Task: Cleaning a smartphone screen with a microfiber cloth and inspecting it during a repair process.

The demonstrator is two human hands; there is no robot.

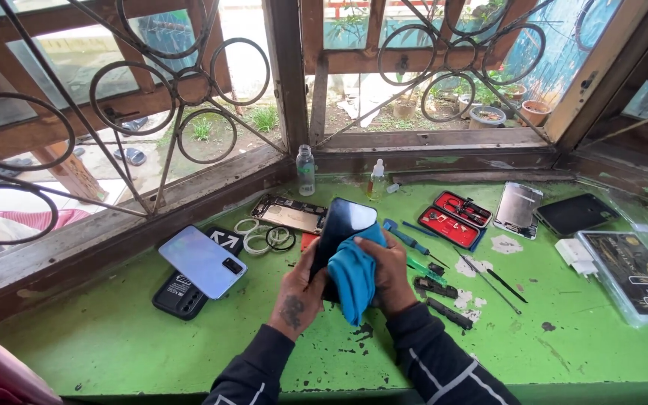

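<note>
Phone (pixel 343 225) gripped in closed left hand (pixel 298 292); right hand (pixel 388 274) clamps blue cloth (pixel 354 277) against it.

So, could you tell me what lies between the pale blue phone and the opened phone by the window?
In the head view, white and black ring-shaped parts lie between the pale blue phone and the opened phone.

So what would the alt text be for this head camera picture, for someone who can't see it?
Two hands hold a dark phone above a green table: the left hand grips it, the right hand presses a blue cloth to it. Around lie a pale phone back, screwdrivers, a red tool case and two small bottles by a barred window.
</note>
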